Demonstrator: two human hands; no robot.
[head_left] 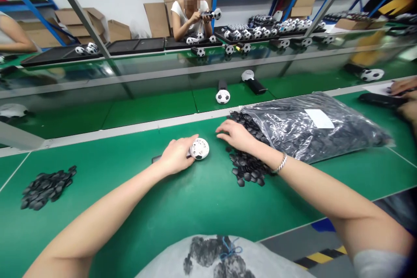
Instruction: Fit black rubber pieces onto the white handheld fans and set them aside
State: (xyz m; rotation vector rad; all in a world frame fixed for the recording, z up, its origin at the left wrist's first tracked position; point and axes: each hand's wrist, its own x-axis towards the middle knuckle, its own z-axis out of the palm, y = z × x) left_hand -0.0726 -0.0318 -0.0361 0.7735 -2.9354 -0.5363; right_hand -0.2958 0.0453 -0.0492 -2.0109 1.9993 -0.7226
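My left hand is closed around a device with a white, football-patterned round head. Its dark handle shows partly behind the hand, and the head faces up with cut-out openings. To the right, my right hand is at the left edge of a heap of black pentagon pieces. Its fingers are bent, with thumb and fingertips close together in a pinch. Whatever may be between them is too small to make out.
A clear plastic bag of black pieces lies right of the heap. A smaller pile of black pieces lies at left. Beyond the rail, football-headed devices rest on a green conveyor. A co-worker sits opposite; another person's hands show at right.
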